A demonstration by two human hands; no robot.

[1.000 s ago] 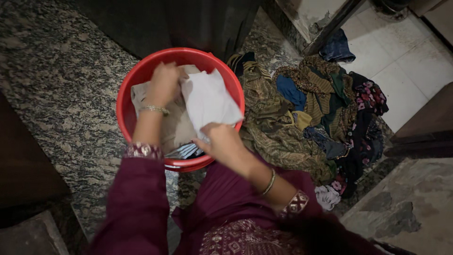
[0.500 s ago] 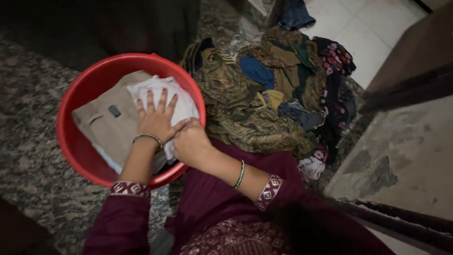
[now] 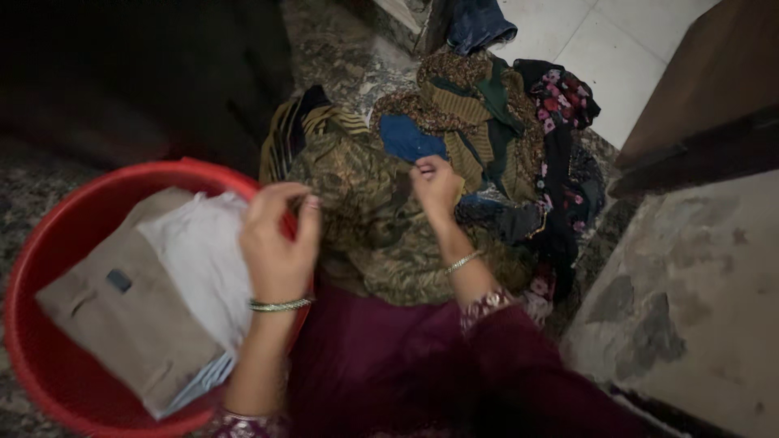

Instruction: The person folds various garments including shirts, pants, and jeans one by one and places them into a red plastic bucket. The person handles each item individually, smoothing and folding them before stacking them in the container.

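The right hand (image 3: 436, 183) reaches out to the far clothes pile (image 3: 487, 154) on the floor, fingers pinching a fold of cloth. The left hand (image 3: 277, 243) hovers over the right rim of the red tub (image 3: 49, 243), fingers loosely curled and empty. Inside the tub lie folded beige trousers (image 3: 122, 316) with a white garment (image 3: 203, 259) on top.

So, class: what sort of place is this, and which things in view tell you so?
Probably a home's laundry spot on the floor: a red tub holding folded clothes, a heap of unsorted clothes beside it, and a speckled stone floor.
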